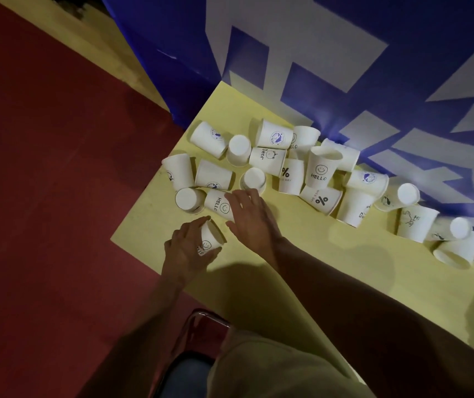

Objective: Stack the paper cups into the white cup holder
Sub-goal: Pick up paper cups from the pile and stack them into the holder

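Several white paper cups lie scattered on a yellow table (302,254), some upright, some upside down, some on their sides. My left hand (185,251) grips a smiley HELLO cup (211,239) near the table's left corner. My right hand (251,216) reaches over another HELLO cup lying on its side (220,203), fingers spread and touching it. No white cup holder shows in view.
A blue and white patterned wall (345,67) runs behind the cups. More cups trail to the right edge (457,248). Red floor (43,196) lies left of the table. A red-framed chair (201,320) sits below me.
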A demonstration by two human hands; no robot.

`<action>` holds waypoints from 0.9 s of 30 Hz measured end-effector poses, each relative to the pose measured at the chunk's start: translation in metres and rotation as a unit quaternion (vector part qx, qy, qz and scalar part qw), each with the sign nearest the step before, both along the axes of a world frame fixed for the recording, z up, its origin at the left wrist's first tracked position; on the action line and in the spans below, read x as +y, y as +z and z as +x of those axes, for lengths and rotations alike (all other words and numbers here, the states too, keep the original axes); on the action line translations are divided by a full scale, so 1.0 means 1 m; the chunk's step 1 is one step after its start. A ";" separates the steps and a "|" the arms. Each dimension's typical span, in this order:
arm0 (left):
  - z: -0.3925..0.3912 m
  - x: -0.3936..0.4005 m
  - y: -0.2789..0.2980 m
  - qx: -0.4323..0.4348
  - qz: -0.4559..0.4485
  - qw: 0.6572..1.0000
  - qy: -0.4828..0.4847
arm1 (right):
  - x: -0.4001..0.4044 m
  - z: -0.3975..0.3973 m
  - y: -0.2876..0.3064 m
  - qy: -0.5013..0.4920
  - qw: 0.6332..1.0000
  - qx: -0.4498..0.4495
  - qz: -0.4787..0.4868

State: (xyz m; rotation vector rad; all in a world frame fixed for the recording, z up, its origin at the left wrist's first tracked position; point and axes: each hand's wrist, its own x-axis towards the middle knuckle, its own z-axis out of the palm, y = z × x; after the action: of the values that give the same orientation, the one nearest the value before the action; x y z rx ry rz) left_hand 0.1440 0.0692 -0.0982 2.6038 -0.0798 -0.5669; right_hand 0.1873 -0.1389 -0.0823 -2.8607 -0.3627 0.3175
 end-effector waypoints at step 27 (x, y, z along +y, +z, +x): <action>-0.030 -0.135 0.061 0.062 -0.229 0.966 -0.105 | -0.187 -0.215 0.039 -0.286 0.945 -0.017 0.160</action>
State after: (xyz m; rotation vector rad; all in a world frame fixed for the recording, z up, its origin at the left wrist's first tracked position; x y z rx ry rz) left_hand 0.1139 -0.0657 -0.0374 2.1176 -0.4008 -0.6921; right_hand -0.0277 -0.3260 -0.0435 -2.5044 0.3793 0.0843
